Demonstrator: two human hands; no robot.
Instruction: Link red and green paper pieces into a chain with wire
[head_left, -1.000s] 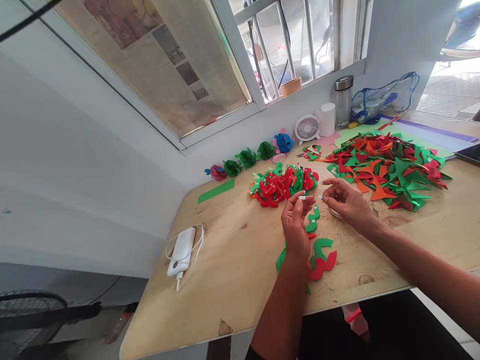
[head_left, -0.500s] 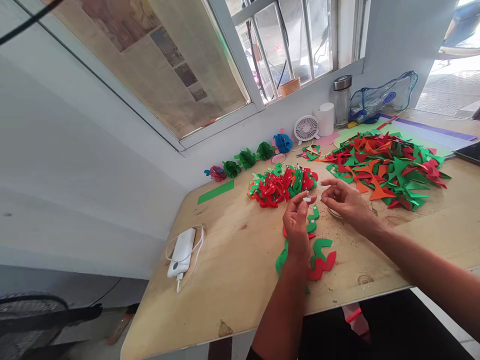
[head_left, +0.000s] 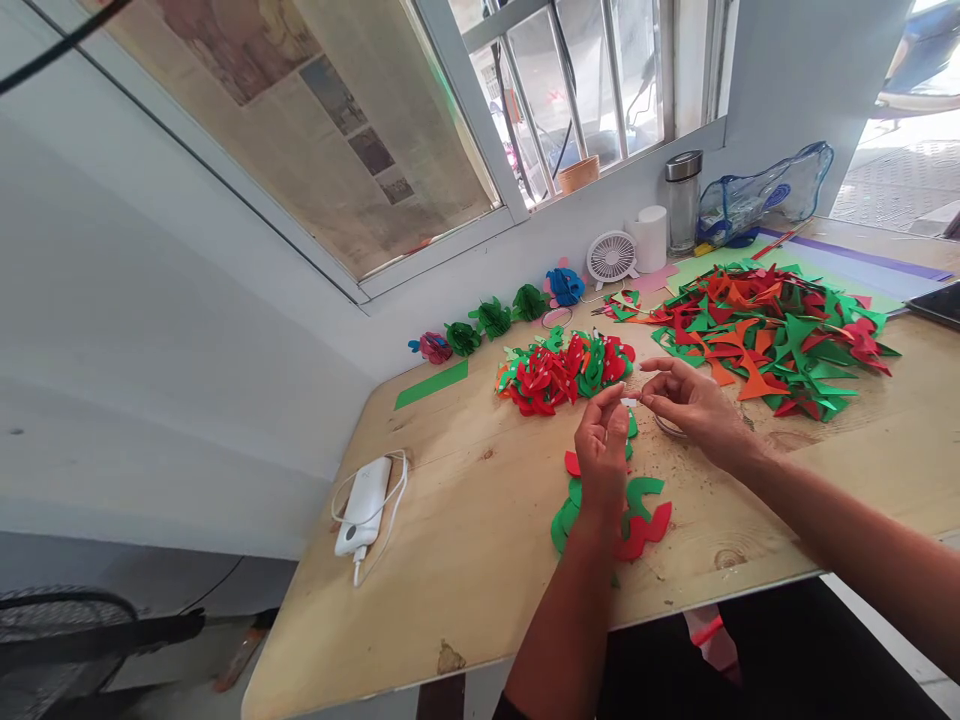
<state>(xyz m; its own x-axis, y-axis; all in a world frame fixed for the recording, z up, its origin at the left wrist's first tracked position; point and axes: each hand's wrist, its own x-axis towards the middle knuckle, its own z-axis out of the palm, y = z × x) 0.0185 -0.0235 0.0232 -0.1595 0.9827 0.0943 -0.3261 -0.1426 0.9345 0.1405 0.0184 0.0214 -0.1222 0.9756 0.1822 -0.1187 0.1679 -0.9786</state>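
Note:
My left hand (head_left: 602, 440) is over the wooden table, its fingers pinched on a small white piece (head_left: 628, 402). My right hand (head_left: 686, 400) meets it from the right, thumb and forefinger pressed together; what they hold is too small to make out. Below my hands lie green and red wavy paper cutouts (head_left: 645, 532), partly covered by my left hand and forearm. Just beyond is a heap of red and green cutouts with white dots (head_left: 551, 372). A larger pile of red, green and orange paper scraps (head_left: 780, 340) lies to the right.
A white power bank (head_left: 365, 505) with a cable lies on the left. Along the wall stand paper flowers (head_left: 493, 317), a small white fan (head_left: 612, 258), a glass bottle (head_left: 683, 205) and a clear pouch (head_left: 772, 195). A green strip (head_left: 431, 384) lies at the back left.
My left hand has moved slightly right, bringing its fingertips and the white piece up to my right fingers. My right hand has barely moved.

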